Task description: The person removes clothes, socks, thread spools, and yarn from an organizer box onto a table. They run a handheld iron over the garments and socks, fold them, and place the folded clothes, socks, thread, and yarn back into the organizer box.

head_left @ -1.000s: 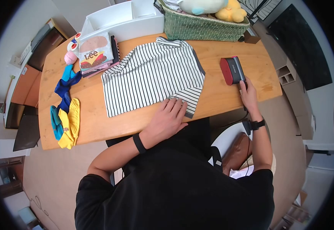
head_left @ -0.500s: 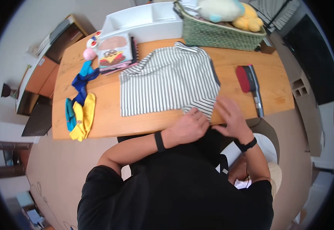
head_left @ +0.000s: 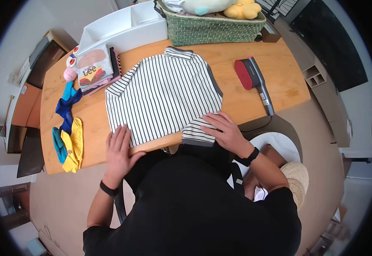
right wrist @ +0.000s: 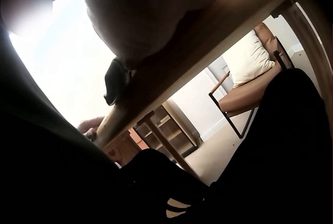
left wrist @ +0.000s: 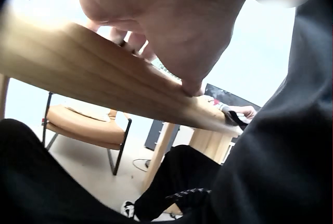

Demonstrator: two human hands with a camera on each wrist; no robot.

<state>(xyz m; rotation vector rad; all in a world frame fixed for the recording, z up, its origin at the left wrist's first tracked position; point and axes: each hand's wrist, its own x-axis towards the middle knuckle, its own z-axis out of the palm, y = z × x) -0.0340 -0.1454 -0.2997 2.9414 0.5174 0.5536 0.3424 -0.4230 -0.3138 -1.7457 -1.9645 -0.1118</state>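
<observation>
A white shirt with dark stripes (head_left: 162, 91) lies spread on the wooden table (head_left: 279, 85), its collar toward the far side. My left hand (head_left: 120, 153) rests with straight fingers on its lower left corner, thumb along the table edge. Over the near sleeve (head_left: 196, 130) lies my right hand (head_left: 227, 132), fingers extended across the striped cloth. The sleeve's dark cuff (right wrist: 117, 81) hangs at the table's front edge in the right wrist view. To the right, a grey handheld steamer with a red head (head_left: 254, 81) lies on its side, untouched.
Folded clothes (head_left: 94, 70) are stacked at the left, with yellow socks (head_left: 73, 147) and blue socks (head_left: 66, 106) nearer me. A white divided box (head_left: 124, 25) and green basket (head_left: 215, 30) line the back. The steamer's cord drops off the right edge.
My right hand has let go of the steamer's handle and moved left onto the sleeve. My left hand has gone from the sleeve to the shirt's lower left corner. The sleeve now points toward me.
</observation>
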